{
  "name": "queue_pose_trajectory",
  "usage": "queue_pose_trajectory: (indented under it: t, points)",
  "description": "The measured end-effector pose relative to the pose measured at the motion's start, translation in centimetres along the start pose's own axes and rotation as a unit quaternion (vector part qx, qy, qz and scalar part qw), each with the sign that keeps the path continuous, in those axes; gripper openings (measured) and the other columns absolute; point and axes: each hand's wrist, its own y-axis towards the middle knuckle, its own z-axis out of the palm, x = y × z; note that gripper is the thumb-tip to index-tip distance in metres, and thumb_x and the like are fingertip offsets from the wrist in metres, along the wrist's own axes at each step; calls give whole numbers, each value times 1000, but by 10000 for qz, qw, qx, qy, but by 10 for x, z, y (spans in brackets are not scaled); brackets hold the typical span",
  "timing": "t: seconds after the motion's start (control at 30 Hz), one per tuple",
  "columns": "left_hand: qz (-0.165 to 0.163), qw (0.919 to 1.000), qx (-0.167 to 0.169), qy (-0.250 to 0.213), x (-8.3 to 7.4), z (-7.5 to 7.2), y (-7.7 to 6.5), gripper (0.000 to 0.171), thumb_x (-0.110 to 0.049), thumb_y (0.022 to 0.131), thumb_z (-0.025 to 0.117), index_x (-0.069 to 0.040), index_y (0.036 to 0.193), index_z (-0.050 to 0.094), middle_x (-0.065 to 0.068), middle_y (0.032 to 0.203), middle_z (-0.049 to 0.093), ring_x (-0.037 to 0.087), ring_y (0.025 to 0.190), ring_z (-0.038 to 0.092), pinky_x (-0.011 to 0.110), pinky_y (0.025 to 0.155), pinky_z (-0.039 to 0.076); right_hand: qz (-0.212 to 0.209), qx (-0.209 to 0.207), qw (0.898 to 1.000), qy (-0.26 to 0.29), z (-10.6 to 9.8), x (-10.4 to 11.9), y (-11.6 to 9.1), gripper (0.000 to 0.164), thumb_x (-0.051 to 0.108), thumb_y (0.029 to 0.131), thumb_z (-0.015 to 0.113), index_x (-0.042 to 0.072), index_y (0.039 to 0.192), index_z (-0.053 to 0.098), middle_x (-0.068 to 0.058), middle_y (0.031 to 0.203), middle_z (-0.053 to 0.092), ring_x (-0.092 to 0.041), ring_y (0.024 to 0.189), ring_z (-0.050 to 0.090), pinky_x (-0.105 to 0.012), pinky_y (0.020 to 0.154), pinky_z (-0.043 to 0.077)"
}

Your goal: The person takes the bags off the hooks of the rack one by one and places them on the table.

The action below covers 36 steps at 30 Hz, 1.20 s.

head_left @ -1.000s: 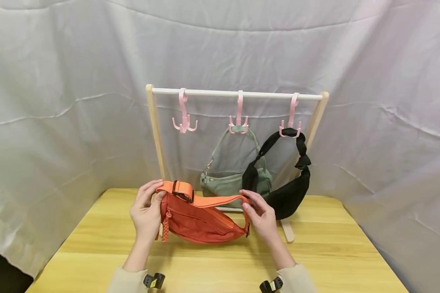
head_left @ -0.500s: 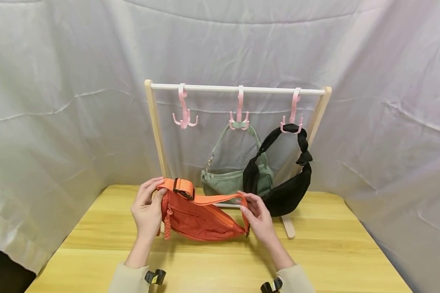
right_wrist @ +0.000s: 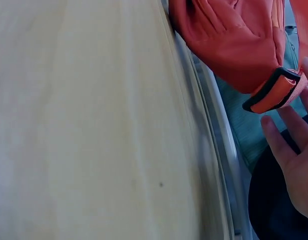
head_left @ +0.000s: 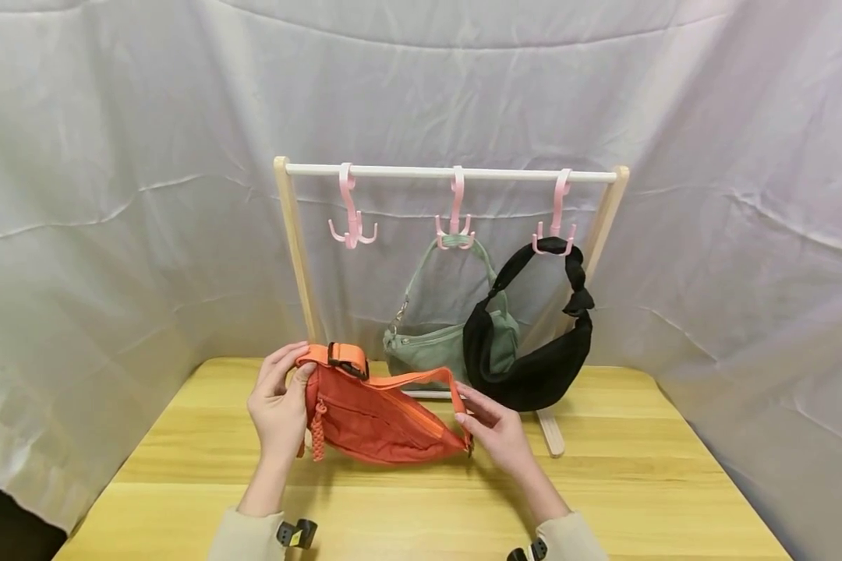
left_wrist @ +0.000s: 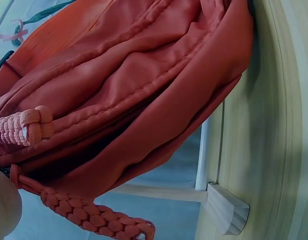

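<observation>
Red waist bag point(head_left: 386, 428) hangs tilted between my two hands, held up over the wooden table point(head_left: 407, 514), its right end lower. With my left hand point(head_left: 281, 405) I pinch its left end, thumb in front and fingers behind, just beside the black slider point(head_left: 354, 370) on the orange strap point(head_left: 410, 379). A braided pull point(head_left: 319, 440) dangles near that thumb. My right hand point(head_left: 498, 436) pinches the strap near the bag's other end, close to a black buckle point(right_wrist: 266, 92), with the lower fingers reaching out beside it. Behind the red bag stands a wooden rack point(head_left: 293, 234). A black bag point(head_left: 543, 382) hangs there from the right pink hook point(head_left: 558, 206), partly covering a green bag point(head_left: 421, 354) on the middle pink hook point(head_left: 456, 202). The left pink hook point(head_left: 352, 230) hangs from the same white rail point(head_left: 407, 171). Farthest back is a pale grey curtain point(head_left: 421, 101).
</observation>
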Motion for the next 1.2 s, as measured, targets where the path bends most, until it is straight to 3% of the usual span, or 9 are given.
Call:
queue_pose_trajectory:
  t: [0.17, 0.27, 0.4, 0.6, 0.73, 0.97, 1.2]
  points:
    - [-126, 9996, -54, 255, 0, -3, 0, 23, 20, 88, 68, 17, 110, 72, 10, 117, 71, 16, 112, 68, 16, 88, 55, 3, 236, 9996, -133, -1, -1, 0, 37, 1, 93, 76, 0, 130, 72, -18, 141, 64, -17, 127, 64, -26, 93, 57]
    - [-191, 9993, -73, 299, 0, -3, 1, 22, 19, 88, 69, 17, 110, 73, 9, 117, 71, 16, 110, 68, 12, 74, 54, 69, 535, 9984, -148, -2, -1, 0, 40, 3, 92, 78, 1, 131, 71, -17, 143, 63, -24, 121, 68, -26, 89, 60]
    - [-284, 9982, -139, 506, 1, -4, 1, 22, 16, 88, 72, 15, 110, 74, 8, 117, 71, 14, 108, 68, 8, 55, 46, 272, 956, 9949, -170, -2, -2, -1, 47, 6, 88, 83, 3, 133, 70, -16, 146, 61, -23, 121, 67, -32, 88, 61]
    - [-399, 9962, -232, 741, 0, -6, 1, 22, 16, 86, 74, 13, 108, 75, 10, 116, 71, 13, 107, 68, 8, 55, 48, 489, 1292, 9900, -275, -1, -5, -1, 52, 11, 86, 86, 6, 135, 70, -16, 143, 63, -19, 124, 65, -30, 87, 61]
    - [-462, 9958, -253, 745, 0, -6, 1, 23, 18, 86, 74, 13, 108, 76, 10, 115, 71, 13, 107, 67, 9, 57, 51, 525, 1213, 9908, -300, -1, -6, -2, 47, 11, 87, 86, 6, 131, 73, -17, 138, 67, -18, 120, 67, -27, 85, 61]
    - [-510, 9955, -276, 747, 1, -9, -1, 23, 18, 86, 73, 12, 108, 76, 15, 116, 70, 14, 109, 67, 10, 62, 53, 631, 679, 9956, -130, 2, -1, -6, 35, 8, 86, 85, 5, 120, 78, -15, 126, 73, -8, 110, 70, -23, 82, 60]
    - [-394, 9960, -224, 773, 2, -15, 3, 23, 19, 86, 73, 14, 108, 75, 14, 117, 69, 14, 109, 68, 10, 64, 54, 458, 288, 9985, -16, 3, 6, 0, 27, 3, 87, 83, 1, 114, 79, -17, 114, 77, -7, 93, 72, -22, 75, 61]
